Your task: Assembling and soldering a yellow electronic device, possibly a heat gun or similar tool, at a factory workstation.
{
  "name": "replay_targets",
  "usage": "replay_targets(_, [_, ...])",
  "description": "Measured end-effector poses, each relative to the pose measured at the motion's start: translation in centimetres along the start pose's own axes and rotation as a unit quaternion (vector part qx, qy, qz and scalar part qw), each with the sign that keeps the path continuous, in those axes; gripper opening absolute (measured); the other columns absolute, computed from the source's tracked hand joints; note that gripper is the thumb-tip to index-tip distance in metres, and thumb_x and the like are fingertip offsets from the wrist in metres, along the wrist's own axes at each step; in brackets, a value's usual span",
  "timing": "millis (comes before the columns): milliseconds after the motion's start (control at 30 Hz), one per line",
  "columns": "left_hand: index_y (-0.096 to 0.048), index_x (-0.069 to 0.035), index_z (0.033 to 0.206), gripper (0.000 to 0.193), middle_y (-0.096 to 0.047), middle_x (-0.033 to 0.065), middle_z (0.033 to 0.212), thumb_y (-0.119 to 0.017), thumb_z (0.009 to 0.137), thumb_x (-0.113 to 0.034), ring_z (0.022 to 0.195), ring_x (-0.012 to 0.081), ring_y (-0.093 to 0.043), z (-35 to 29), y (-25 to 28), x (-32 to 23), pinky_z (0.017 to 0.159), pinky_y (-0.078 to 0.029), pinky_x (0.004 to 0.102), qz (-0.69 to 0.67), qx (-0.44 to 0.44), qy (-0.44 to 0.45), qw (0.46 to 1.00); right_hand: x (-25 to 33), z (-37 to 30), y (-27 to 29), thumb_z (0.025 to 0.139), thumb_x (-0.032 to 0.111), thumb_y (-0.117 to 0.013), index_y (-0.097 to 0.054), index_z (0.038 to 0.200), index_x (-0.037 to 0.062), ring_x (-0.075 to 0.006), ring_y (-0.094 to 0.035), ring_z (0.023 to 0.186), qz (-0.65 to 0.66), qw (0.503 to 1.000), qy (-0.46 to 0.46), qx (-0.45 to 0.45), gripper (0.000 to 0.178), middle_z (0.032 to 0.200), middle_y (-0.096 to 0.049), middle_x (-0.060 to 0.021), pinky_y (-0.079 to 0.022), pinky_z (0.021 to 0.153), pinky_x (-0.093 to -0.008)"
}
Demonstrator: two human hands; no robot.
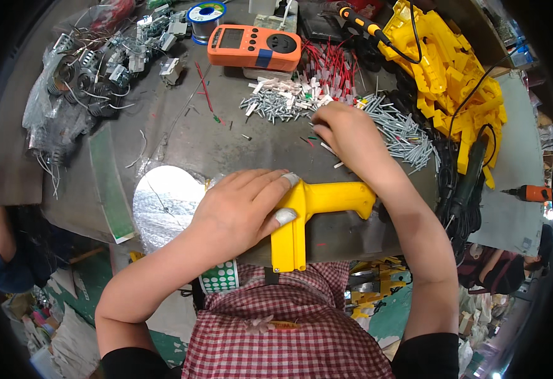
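Note:
My left hand (235,205) is closed on the upper left part of a yellow plastic tool housing (336,196), shaped like a pistol grip. White coverings wrap the thumb and a fingertip of that hand. The housing lies near the bench's front edge, its grip pointing right and a squared leg toward me. My right hand (347,129) reaches over the near edge of a pile of loose silver screws (283,108). Its fingers are curled together, and whatever lies between the tips is hidden. Longer silver screws (403,136) are heaped just right of that hand.
An orange meter (254,47) and a solder spool (206,16) stand at the back. Red wires (336,63) lie behind the screws. Yellow housings (453,82) pile up at the right. Wired metal parts (87,79) fill the far left, and a silvery round sheet (166,205) lies nearer.

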State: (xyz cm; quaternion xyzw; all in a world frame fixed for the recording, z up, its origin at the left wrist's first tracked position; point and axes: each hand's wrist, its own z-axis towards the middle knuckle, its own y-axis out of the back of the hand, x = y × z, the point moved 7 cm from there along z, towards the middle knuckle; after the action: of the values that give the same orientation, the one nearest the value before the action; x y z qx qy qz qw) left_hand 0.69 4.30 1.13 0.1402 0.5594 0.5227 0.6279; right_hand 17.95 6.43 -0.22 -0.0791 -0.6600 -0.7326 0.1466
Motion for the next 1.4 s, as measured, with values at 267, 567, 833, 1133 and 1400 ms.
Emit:
replay_targets(267, [-0.056,-0.005,0.095,0.024,-0.058,0.012,0.097,-0.064,0.073,-0.005,0.092,0.0315,-0.058,4.4,0.3,5.6,0.076,-0.05,0.0383,0.172,0.093,0.01,0.981,0.1,1.6,0.3,0.073,0.001,-0.055,-0.059,0.084,-0.0018,-0.0325,-0.062,0.084,-0.022,0.999,-0.003,-0.045,0.012,0.085,-0.062,-0.0166,-0.05,0.072,-0.0437])
replay_targets(567, [-0.061,-0.002,0.091,0.015,-0.063,0.0142,0.088,-0.064,0.076,-0.003,0.084,0.0324,-0.062,7.6,-1.1,2.1,0.074,-0.051,0.039,-0.106,0.082,0.036,0.99,1.5,-13.3,5.5,0.071,-0.004,-0.07,-0.062,0.087,0.0016,-0.0263,-0.06,0.072,0.182,0.968,-0.096,-0.142,0.019,0.087,-0.062,-0.0091,-0.05,0.066,-0.0314])
replay_targets(833, [-0.063,-0.002,0.091,0.025,-0.063,0.0128,0.086,-0.069,0.067,-0.001,0.079,0.0313,-0.061,9.8,-5.2,-3.9,0.07,-0.051,0.0379,-0.133,0.081,-0.083,0.984,2.9,-14.4,4.4,0.063,0.001,-0.067,-0.063,0.09,-0.0014,-0.0267,-0.06,0.08,0.067,0.977,0.011,-0.204,0.027,0.093,-0.061,-0.0114,-0.051,0.067,-0.0339])
replay_targets(1133, [-0.064,0.0,0.1,0.039,-0.064,0.0111,0.091,-0.075,0.062,-0.005,0.084,0.0289,-0.061,7.9,-4.5,-5.9,0.073,-0.051,0.0391,-0.052,0.029,-0.159,0.985,1.2,-14.6,4.8,0.068,0.003,-0.073,-0.063,0.087,0.0007,-0.0258,-0.059,0.08,0.15,0.966,0.016,-0.21,0.022,0.092,-0.059,-0.0095,-0.051,0.068,-0.0339])
replay_targets(1400, [-0.049,-0.001,0.123,0.062,-0.062,0.0134,0.091,-0.073,0.074,-0.03,0.083,0.031,-0.063,7.3,-6.5,-4.4,0.071,-0.051,0.039,0.069,0.194,0.001,0.979,-8.3,-11.9,5.5,0.075,0.005,-0.063,-0.061,0.088,0.0027,-0.0294,-0.058,0.089,-0.01,0.981,-0.07,-0.182,0.013,0.09,-0.057,-0.0115,-0.048,0.077,-0.0392])
